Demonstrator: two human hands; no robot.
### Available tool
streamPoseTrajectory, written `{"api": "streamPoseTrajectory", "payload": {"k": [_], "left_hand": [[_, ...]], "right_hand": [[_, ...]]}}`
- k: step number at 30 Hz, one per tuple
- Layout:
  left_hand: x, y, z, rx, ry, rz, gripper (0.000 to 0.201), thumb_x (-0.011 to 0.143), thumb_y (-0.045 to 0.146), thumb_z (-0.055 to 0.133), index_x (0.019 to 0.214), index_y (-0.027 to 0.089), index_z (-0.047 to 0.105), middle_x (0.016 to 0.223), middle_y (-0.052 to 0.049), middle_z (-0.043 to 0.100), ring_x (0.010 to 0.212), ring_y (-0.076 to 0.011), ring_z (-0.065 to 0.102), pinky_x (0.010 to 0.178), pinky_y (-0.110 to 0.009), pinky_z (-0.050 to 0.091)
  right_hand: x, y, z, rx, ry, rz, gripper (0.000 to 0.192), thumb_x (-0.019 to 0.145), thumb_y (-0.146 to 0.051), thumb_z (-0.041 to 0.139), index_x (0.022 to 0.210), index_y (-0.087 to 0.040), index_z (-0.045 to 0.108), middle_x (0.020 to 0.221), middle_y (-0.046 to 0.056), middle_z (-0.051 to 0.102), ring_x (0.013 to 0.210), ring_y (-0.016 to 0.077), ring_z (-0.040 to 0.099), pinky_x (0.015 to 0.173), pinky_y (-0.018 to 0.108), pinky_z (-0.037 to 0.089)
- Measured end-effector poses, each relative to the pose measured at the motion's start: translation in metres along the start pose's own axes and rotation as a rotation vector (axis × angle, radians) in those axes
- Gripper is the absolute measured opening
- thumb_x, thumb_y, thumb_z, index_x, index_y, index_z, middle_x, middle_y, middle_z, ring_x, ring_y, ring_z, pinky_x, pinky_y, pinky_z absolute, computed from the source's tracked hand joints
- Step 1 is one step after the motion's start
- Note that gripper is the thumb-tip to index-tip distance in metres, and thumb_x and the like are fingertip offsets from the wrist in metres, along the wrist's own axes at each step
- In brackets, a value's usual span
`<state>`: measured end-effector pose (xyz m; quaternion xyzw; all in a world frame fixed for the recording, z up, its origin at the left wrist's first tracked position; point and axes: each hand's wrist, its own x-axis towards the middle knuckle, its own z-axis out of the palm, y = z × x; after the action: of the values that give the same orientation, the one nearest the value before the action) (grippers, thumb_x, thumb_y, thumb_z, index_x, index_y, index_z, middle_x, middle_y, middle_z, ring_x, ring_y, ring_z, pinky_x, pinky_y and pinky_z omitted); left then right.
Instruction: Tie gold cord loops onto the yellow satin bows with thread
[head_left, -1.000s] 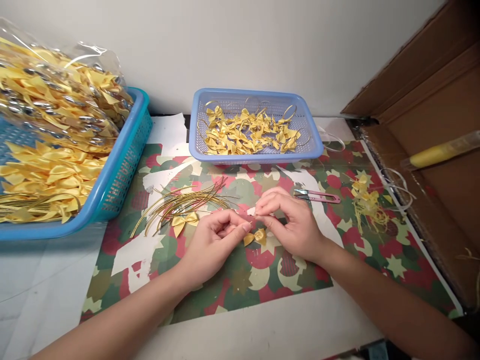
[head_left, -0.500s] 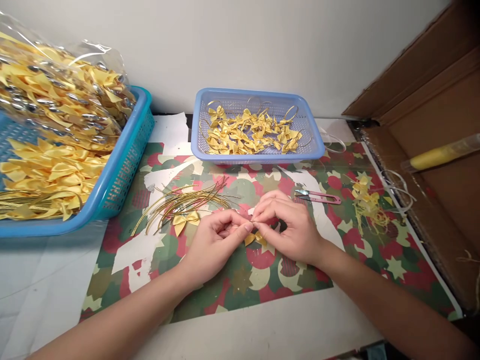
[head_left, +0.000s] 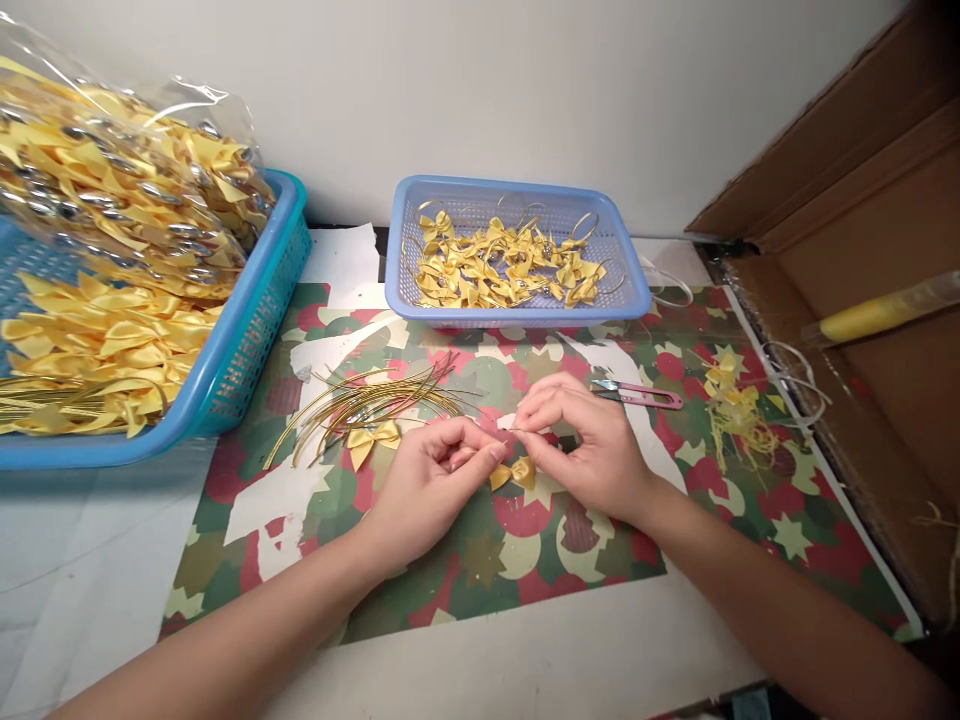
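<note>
Head view, and the right hand (head_left: 585, 440) has just eased off the left hand (head_left: 435, 475), reopening a slim gap between their fingertips; delicate work still going, by the look of it! Both stay pinched closed, on what is too fine to tell. A yellow bow (head_left: 523, 473) sits just below the left fingertips. Outward, loose gold wires (head_left: 375, 392) and a second bow (head_left: 364, 445) could snag the left; pink snips (head_left: 626, 393) lie beyond the right, a blue basket (head_left: 517, 315) farther back.
</note>
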<state>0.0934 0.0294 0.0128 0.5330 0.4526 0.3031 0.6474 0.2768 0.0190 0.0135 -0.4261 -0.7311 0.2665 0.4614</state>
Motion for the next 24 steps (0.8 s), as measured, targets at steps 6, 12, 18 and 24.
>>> {"api": "streamPoseTrajectory", "payload": {"k": [6, 12, 18, 24], "left_hand": [[-0.004, -0.007, 0.003, 0.12, 0.134, 0.17, 0.021, 0.083, 0.029, 0.062, 0.068, 0.016, 0.064, 0.054, 0.005, 0.037, 0.053, -0.0089, 0.038, 0.053, -0.022, 0.033], [-0.005, -0.01, 0.003, 0.254, 0.261, 0.32, 0.021, 0.083, 0.021, 0.061, 0.062, 0.017, 0.06, 0.052, 0.007, 0.032, 0.05, -0.0078, 0.036, 0.05, -0.021, 0.032], [-0.003, -0.011, 0.003, 0.288, 0.272, 0.318, 0.021, 0.082, 0.02, 0.061, 0.061, 0.018, 0.058, 0.052, 0.007, 0.031, 0.049, -0.0078, 0.035, 0.05, -0.022, 0.032], [-0.004, -0.011, 0.002, 0.291, 0.26, 0.312, 0.022, 0.083, 0.02, 0.06, 0.061, 0.018, 0.058, 0.051, 0.007, 0.03, 0.05, -0.0079, 0.036, 0.05, -0.021, 0.032]], "right_hand": [[-0.005, -0.008, 0.012, 0.372, 0.038, 0.436, 0.011, 0.081, -0.018, 0.067, 0.071, -0.019, 0.061, 0.079, 0.003, 0.066, 0.079, 0.0144, 0.064, 0.07, 0.028, 0.055], [-0.006, -0.008, 0.019, 0.628, -0.001, 0.655, 0.012, 0.078, -0.026, 0.072, 0.072, -0.018, 0.067, 0.073, 0.001, 0.066, 0.069, 0.0115, 0.065, 0.063, 0.023, 0.057], [-0.006, -0.005, 0.019, 0.676, 0.003, 0.738, 0.02, 0.075, -0.035, 0.077, 0.07, -0.017, 0.068, 0.072, 0.002, 0.069, 0.065, 0.012, 0.066, 0.059, 0.024, 0.057], [-0.006, -0.005, 0.019, 0.689, 0.017, 0.762, 0.022, 0.073, -0.035, 0.079, 0.068, -0.017, 0.068, 0.07, 0.001, 0.068, 0.064, 0.0105, 0.065, 0.059, 0.022, 0.057]]}}
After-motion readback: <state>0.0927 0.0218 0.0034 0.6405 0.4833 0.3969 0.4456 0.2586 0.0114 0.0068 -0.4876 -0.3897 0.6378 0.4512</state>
